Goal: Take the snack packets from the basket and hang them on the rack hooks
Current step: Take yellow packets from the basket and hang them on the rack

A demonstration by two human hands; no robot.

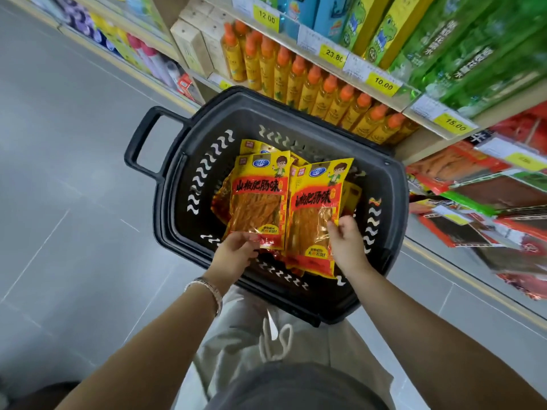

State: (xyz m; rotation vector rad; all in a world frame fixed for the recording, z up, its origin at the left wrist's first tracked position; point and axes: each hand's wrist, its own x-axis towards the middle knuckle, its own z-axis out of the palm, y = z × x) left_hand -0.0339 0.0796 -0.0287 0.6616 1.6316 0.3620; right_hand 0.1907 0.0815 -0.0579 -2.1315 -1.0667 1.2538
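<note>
snack packets [254, 147], yellow and red plastic with a clear window showing orange strips, lie heaped inside the black slotted plastic basket [164, 202]. basket sits low in front of the person, over the grey tiled floor [74, 179]; resting or carried, cannot tell.

two top packets are tilted up off the heap, faces up, side by side with inner edges touching. left hand [236, 251] pinches the bottom edge of the left packet [257, 199], fingers curled under it. right hand [347, 241] pinches the right packet [310, 223] at its right edge, by the clear window. each hand is closed on one packet.

judgement: gripping low likely leaves the top edge free for a hook; no hang hole can be made out.

to the right, blurred rows of red and green hanging packets [473, 184] mark the rack; the hooks themselves are not legible. beyond the basket, a wooden shelf holds yellow bottles with orange caps [310, 84].

judgement: pick-up stage. this pair is not yet hung, and more packets lie beneath.
</note>
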